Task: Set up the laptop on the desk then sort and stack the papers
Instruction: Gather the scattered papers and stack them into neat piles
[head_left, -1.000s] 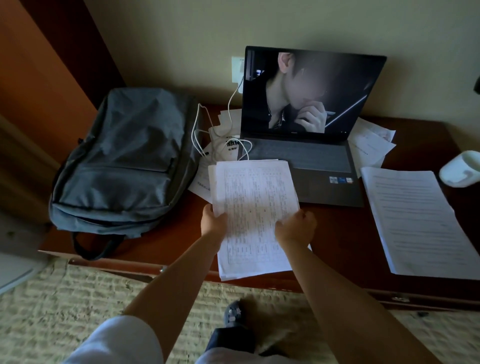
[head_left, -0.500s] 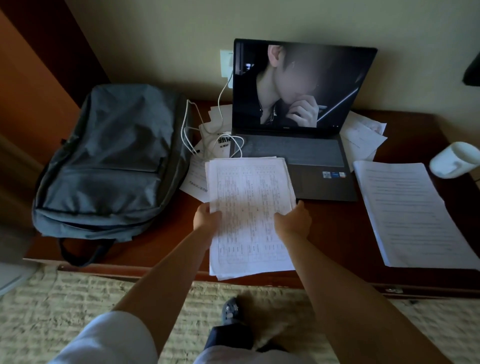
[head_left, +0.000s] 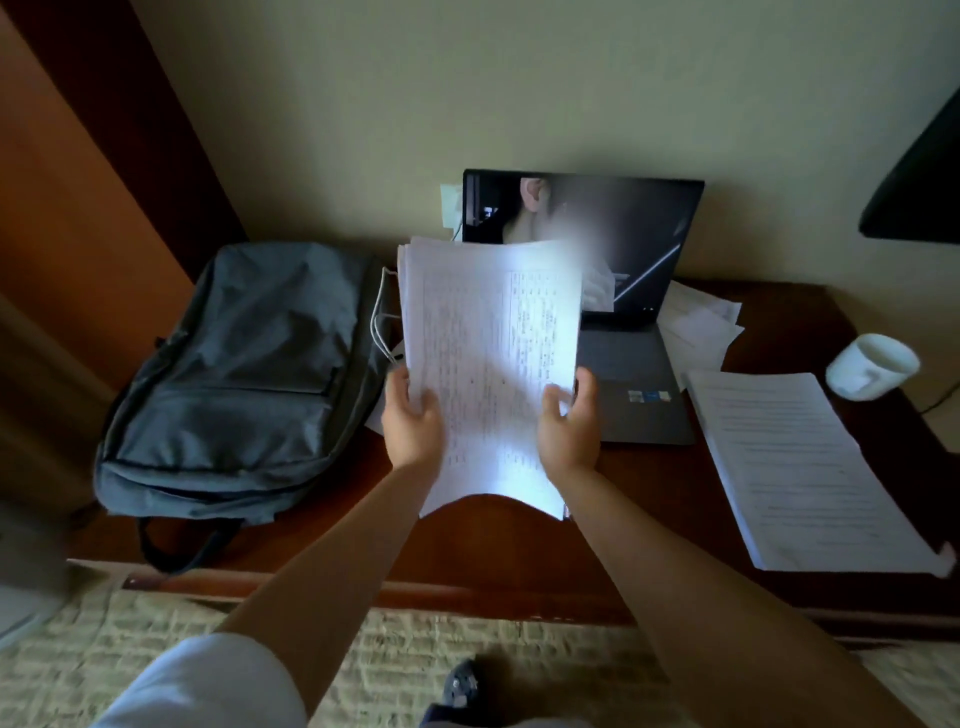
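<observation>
A sheaf of printed papers (head_left: 488, 364) is raised upright off the brown desk (head_left: 332, 514), held by both hands. My left hand (head_left: 413, 421) grips its left edge and my right hand (head_left: 569, 423) grips its right edge. The sheaf hides the left part of the open laptop (head_left: 639, 332), which stands at the back of the desk with its screen lit. A second stack of printed sheets (head_left: 795, 467) lies flat at the right. More loose sheets (head_left: 701, 322) stick out from behind the laptop's right side.
A grey backpack (head_left: 244, 379) lies on the desk's left half. A white cable (head_left: 379, 322) runs between it and the papers, toward a wall socket (head_left: 451, 205). A white mug (head_left: 872, 366) lies tipped at the far right. A woven rug (head_left: 415, 670) covers the floor.
Both hands have lifted the sheaf from lying flat on the desk to upright in front of the laptop. The camera has pulled back and tilted up.
</observation>
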